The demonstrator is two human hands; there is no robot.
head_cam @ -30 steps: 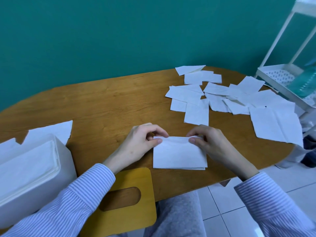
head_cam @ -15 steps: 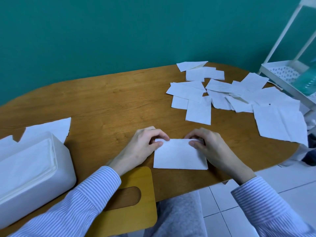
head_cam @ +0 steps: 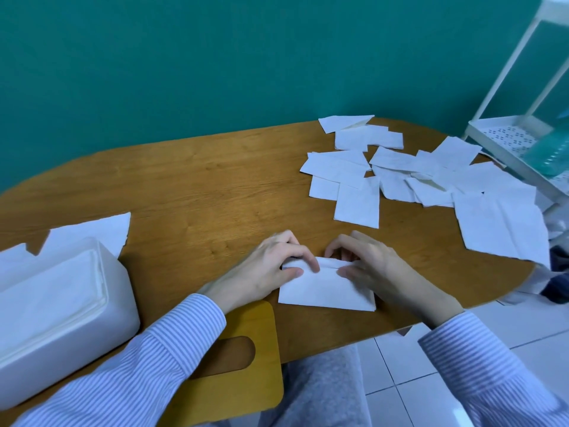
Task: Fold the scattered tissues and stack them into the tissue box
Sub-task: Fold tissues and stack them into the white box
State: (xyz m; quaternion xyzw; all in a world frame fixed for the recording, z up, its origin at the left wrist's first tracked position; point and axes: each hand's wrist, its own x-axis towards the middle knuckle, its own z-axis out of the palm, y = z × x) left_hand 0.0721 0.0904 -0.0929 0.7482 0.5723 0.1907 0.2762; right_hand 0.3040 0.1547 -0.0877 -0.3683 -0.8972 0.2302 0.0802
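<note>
1. The left hand (head_cam: 271,266) pinched the far left corner of the folded tissue (head_cam: 326,291), thumb on top and fingers curled over the far edge.
2. The right hand (head_cam: 366,266) gripped the far right end of that same edge in the same way, so both hands met along the tissue's far side.
3. The tissue lay flat on the wooden table (head_cam: 191,186) directly in front of the person, its long axis running left to right, between the 2 hands.
4. The tissue box (head_cam: 61,306) stood open at the near left, well apart from the tissue and nearer the left hand; a white stack already showed inside it.
5. Its wooden lid (head_cam: 243,359) lay just beside the box at the table's near edge.
6. The scattered tissues (head_cam: 415,177) lay at the far right, nearer the right hand.
7. Judged from this, the carry to the box would go leftward, likely suiting the left hand.
</note>
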